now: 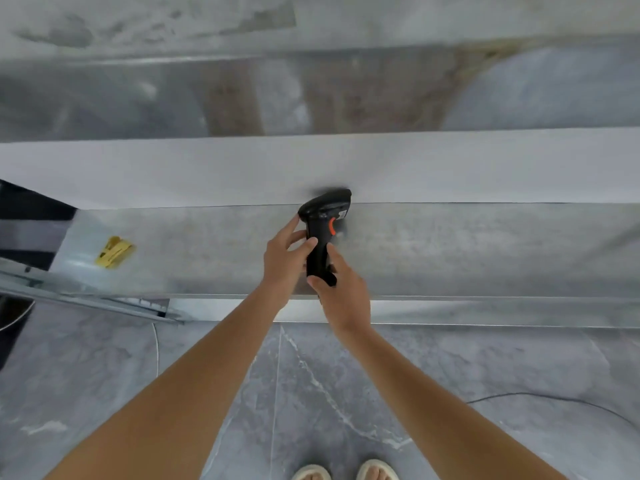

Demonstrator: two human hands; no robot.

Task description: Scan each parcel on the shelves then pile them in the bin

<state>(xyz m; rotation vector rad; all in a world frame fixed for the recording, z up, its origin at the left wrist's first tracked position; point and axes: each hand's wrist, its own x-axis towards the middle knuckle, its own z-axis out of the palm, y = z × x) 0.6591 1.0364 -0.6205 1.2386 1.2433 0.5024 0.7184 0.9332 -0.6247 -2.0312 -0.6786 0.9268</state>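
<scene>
Both hands, left hand (284,258) & right hand (341,292), grip scanner (323,233) by its handle over shelf (485,247); no parcel or bin visible nearby, so prob. early, scanning/piling all left.

Bare shelf top (485,251) either side of scanner (323,233)

A storeroom or warehouse-like work area: bare galvanised metal shelves (450,247) run across the view, a black handheld barcode scanner (323,230) is in use at them, a yellow tag (114,252) lies on one shelf, and the floor (311,393) is grey marbled tile
</scene>
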